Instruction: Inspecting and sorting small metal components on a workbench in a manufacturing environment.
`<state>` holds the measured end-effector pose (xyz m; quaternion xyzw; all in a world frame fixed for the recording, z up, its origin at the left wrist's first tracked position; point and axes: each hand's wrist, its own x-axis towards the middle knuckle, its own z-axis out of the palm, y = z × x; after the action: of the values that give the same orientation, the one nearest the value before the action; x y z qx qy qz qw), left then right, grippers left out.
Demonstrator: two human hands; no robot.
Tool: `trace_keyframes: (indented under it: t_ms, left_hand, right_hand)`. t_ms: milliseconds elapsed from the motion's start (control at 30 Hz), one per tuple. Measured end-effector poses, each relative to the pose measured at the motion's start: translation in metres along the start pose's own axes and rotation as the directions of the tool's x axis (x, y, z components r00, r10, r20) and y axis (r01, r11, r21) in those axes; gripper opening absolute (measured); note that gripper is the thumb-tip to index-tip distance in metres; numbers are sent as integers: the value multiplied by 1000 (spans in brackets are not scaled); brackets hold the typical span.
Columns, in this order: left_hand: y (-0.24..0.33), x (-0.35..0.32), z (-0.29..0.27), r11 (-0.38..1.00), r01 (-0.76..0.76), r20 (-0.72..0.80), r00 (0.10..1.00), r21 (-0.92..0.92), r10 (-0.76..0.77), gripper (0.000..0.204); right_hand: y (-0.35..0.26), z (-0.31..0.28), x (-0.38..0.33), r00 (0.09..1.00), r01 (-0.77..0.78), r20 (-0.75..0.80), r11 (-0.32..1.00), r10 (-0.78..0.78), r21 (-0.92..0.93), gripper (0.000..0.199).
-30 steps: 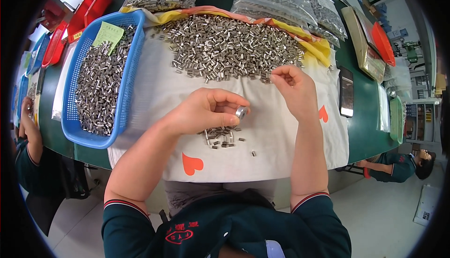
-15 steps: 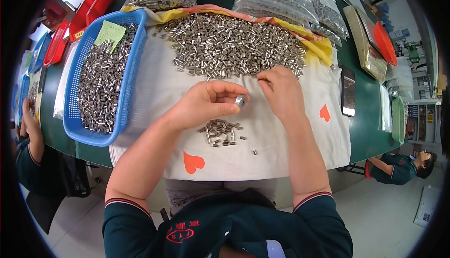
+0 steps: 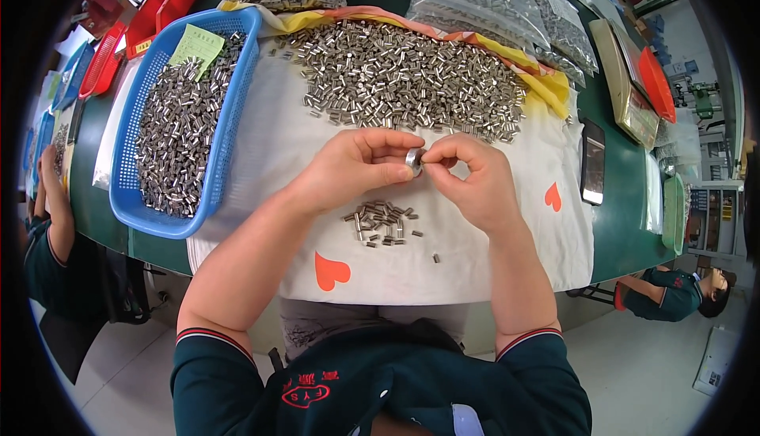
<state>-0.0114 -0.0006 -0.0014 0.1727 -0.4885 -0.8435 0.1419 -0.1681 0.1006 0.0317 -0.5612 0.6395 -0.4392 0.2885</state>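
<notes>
Between the thumb and fingers of my left hand [image 3: 348, 168] is a round metal ring gauge [image 3: 413, 161], its face turned to the right. My right hand [image 3: 475, 179] is pinched right at that face; the small thing in its fingertips is mostly hidden, apparently one of the small metal pins. Beyond both hands spreads a big heap of short shiny metal pins [image 3: 412, 80] on the white cloth [image 3: 261, 159]. A smaller pile of pins [image 3: 381, 222] lies below my hands, with one pin [image 3: 436, 259] apart from it.
At the left stands a blue basket [image 3: 210, 175] of pins with a green paper slip [image 3: 195, 50]. Bags of metal parts [image 3: 475, 1] line the back. A phone [image 3: 592, 163] lies at right, near a red tray [image 3: 655, 84]. Other people sit at both sides.
My right hand has come from the edge of the big heap down and left to the ring gauge, its fingertips now meeting it. The left hand has stayed nearly in place.
</notes>
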Motion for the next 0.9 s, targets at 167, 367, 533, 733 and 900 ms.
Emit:
trace_keyframes:
  t_ms: [167, 367, 533, 733, 900]
  left_hand:
    - [-4, 0, 3, 982, -7, -105, 994, 190, 28, 32]
    - [-1, -1, 6, 967, 32, -170, 985, 253, 12, 33]
    - [-1, -1, 8, 976, 4, -166, 985, 219, 34, 34]
    - [4, -3, 10, 983, 81, -64, 995, 165, -71, 33]
    - [8, -9, 10, 974, 133, 61, 987, 183, -146, 33]
  right_hand:
    - [2, 8, -2, 989, 121, -60, 977, -134, -176, 9]
    - [3, 16, -3, 972, 169, -117, 949, -206, -266, 8]
    - [1, 14, -3, 975, 133, -147, 966, -168, -220, 8]
    - [2, -8, 2, 986, -136, 106, 988, 128, 71, 10]
    - [13, -27, 6, 971, -215, 135, 968, 198, 127, 9]
